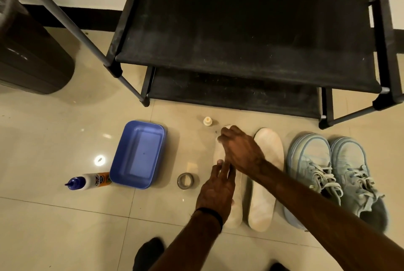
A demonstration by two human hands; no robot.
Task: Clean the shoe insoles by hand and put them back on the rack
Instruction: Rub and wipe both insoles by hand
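Note:
Two white insoles lie side by side on the tiled floor in front of the black shoe rack (240,36). The left insole (237,215) is under both my hands. My left hand (216,189) lies flat on its middle, fingers stretched forward, pressing it down. My right hand (239,150) reaches across to its toe end with the fingers curled down against it; whether anything is inside the fingers is hidden. The right insole (265,172) lies untouched, partly crossed by my right forearm.
A pair of light blue sneakers (310,172) stands right of the insoles. A blue plastic tub (137,154), a lying glue bottle (89,181) and a tape roll (185,181) sit to the left. A small cream cap (207,121) is near the rack. A dark bin (28,52) stands far left.

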